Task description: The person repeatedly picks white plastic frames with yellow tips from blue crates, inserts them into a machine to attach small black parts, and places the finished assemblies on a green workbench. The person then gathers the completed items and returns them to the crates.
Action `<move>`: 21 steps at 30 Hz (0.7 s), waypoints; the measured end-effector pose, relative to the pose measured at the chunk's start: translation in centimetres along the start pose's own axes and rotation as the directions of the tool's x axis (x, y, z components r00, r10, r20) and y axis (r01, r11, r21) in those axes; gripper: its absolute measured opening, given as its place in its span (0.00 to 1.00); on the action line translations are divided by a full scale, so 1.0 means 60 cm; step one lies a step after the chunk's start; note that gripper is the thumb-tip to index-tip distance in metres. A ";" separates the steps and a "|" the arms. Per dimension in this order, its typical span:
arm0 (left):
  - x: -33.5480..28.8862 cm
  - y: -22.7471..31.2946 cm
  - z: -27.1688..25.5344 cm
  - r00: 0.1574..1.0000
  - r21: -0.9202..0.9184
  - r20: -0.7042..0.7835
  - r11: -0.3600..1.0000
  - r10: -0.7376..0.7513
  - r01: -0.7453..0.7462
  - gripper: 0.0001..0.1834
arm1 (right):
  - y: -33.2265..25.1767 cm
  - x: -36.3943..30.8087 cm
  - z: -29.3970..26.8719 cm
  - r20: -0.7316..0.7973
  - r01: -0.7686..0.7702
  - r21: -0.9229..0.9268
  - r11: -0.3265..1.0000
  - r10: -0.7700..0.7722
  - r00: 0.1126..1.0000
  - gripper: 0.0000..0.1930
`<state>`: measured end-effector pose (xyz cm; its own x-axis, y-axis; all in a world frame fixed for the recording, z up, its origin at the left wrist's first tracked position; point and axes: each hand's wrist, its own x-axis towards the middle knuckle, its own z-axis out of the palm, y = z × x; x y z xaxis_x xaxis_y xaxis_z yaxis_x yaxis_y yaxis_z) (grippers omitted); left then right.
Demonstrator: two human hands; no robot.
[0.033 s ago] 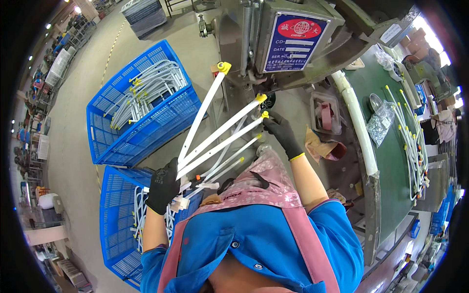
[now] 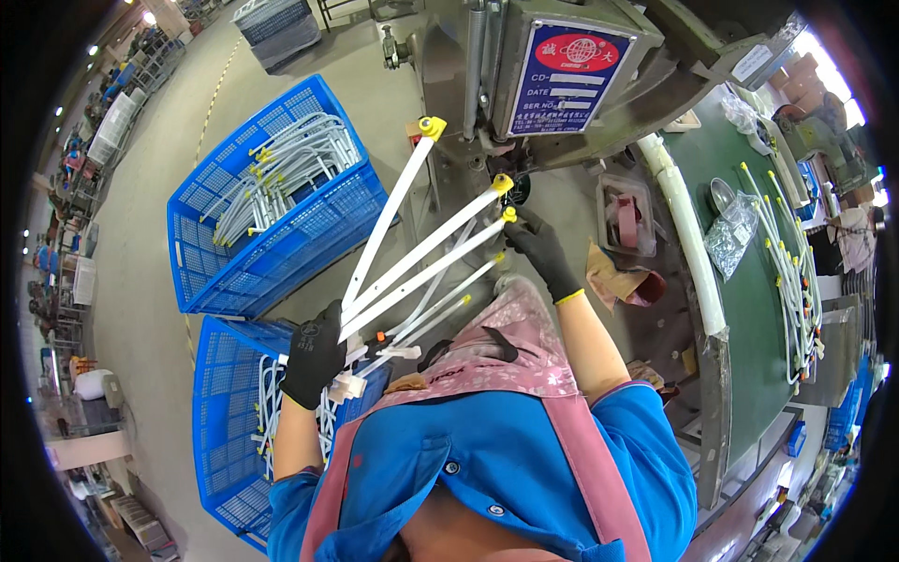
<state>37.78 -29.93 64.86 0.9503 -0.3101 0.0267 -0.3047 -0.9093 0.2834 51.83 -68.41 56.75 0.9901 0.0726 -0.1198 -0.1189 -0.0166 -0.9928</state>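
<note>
Clenching the lower ends of three long white tubes [image 2: 421, 253] in the black-gloved left hand [image 2: 314, 356], all fanned out up toward a big metal machine [image 2: 449, 84], with a yellow cap [image 2: 431, 128] on each far tip. Right hand [image 2: 541, 253], black-gloved too, up at the capped end of the lowest of the three, fingertips right by the yellow. Honestly can't tell if properly pinching it or just touching. Some thinner tubes [image 2: 474, 278] with yellow tips right below the fan, toward the pink flowery apron [image 2: 501, 361]. Couldn't say if held or not. Also a few white plastic bits [image 2: 349, 387] just beside the left hand.

Over on the left, two blue crates: upper crate [image 2: 290, 248] with a messy pile of white, yellow-tipped tubes inside, lower crate [image 2: 217, 421] partly behind the left arm, with white tubes in there too. Off to the right, a green counter [image 2: 749, 365] with another bunch of tubes [image 2: 794, 300] and a clear plastic bag [image 2: 728, 242]. Between right hand and counter, a clear tub [image 2: 632, 251] with something pink inside.
</note>
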 end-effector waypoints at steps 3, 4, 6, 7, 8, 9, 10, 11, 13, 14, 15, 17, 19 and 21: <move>-0.007 -0.008 0.010 1.000 -0.034 -0.010 0.999 -0.013 0.013 0.31 | 0.000 0.014 0.005 0.006 0.080 0.042 0.996 -0.080 0.997 0.16; -0.015 -0.008 0.014 0.999 -0.022 -0.040 1.000 0.012 -0.012 0.30 | 0.002 0.014 0.006 -0.004 0.058 -0.064 0.996 -0.058 0.998 0.15; -0.025 -0.010 0.022 0.987 -0.066 -0.144 0.995 0.070 -0.081 0.29 | 0.003 0.014 0.008 0.025 0.139 -0.220 0.966 -0.137 0.990 0.14; -0.034 -0.008 0.023 0.996 -0.051 -0.086 0.999 -0.024 0.020 0.28 | 0.003 0.008 0.011 0.021 0.196 -0.178 0.964 -0.196 0.980 0.13; -0.037 -0.008 0.025 0.994 -0.047 -0.102 0.998 -0.040 0.035 0.28 | -0.001 0.002 0.012 0.003 0.192 -0.272 0.943 -0.198 0.980 0.11; -0.042 -0.006 0.024 0.995 -0.075 -0.061 0.994 -0.084 0.080 0.26 | -0.007 0.000 0.015 -0.006 0.164 -0.329 0.930 -0.175 0.984 0.11; -0.047 -0.003 0.021 0.991 -0.102 -0.014 0.987 -0.130 0.128 0.24 | -0.016 -0.005 0.019 -0.046 0.048 -0.402 0.914 -0.073 0.996 0.11; -0.049 0.002 0.018 0.992 -0.111 -0.046 0.988 -0.115 0.110 0.24 | -0.028 -0.008 0.021 -0.026 0.127 -0.367 0.921 -0.146 0.989 0.11; -0.048 0.011 0.007 0.992 -0.143 -0.079 0.986 -0.102 0.090 0.23 | -0.060 -0.016 0.025 -0.058 0.123 -0.330 0.936 -0.150 0.987 0.11; -0.050 0.018 0.000 0.992 -0.168 -0.086 0.983 -0.088 0.073 0.22 | -0.078 -0.018 0.024 -0.064 0.159 -0.367 0.916 -0.195 0.979 0.11; -0.053 0.023 -0.009 0.991 -0.130 -0.076 0.987 -0.108 0.097 0.22 | -0.095 -0.019 0.025 -0.066 0.193 -0.404 0.894 -0.239 0.969 0.12; -0.060 0.031 -0.028 0.989 -0.117 -0.053 0.985 -0.135 0.128 0.22 | -0.121 -0.016 0.031 -0.054 0.282 -0.461 0.842 -0.344 0.937 0.13; -0.064 0.034 -0.042 0.988 -0.075 -0.043 0.987 -0.148 0.144 0.24 | -0.138 -0.008 0.035 -0.029 0.311 -0.608 0.730 -0.412 0.911 0.13; -0.065 0.035 -0.049 0.992 -0.072 -0.086 0.994 -0.091 0.085 0.28 | -0.146 -0.001 0.038 -0.021 0.270 -0.697 0.664 -0.396 0.918 0.15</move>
<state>33.62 -29.79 68.16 0.9761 -0.2008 0.0834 -0.2174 -0.9102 0.3526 52.66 -66.02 65.41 0.9577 0.0524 0.2830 0.2403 -0.6868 -0.6860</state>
